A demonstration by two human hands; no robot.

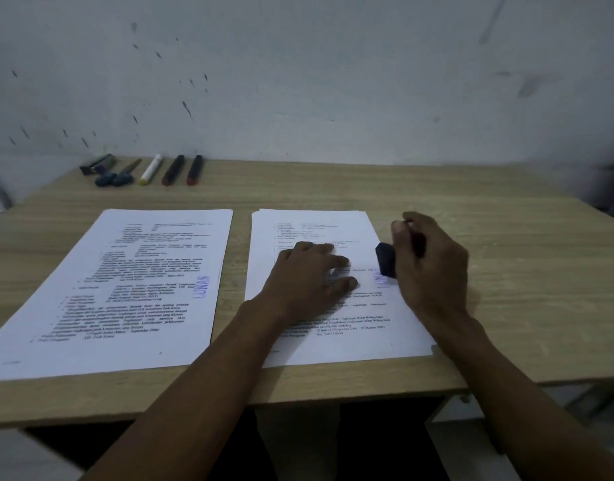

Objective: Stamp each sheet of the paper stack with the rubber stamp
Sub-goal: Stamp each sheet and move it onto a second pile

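Note:
Two piles of printed sheets lie side by side on the wooden table. The left pile (125,289) shows a blue "LUNAS" mark on its top sheet. On the right pile (309,223) my left hand (305,276) lies flat, fingers spread, pressing the top sheet. My right hand (427,265) grips the dark rubber stamp (385,260) at that pile's right edge, tilted just above the paper. A fresh blue mark (380,281) shows partly beneath the stamp.
Along the table's far edge lie a dark stapler-like object (97,164), blue-handled scissors (120,175), a white marker (151,169) and two dark markers (184,169). A stained white wall stands behind. The table's front edge (333,394) runs close to my forearms.

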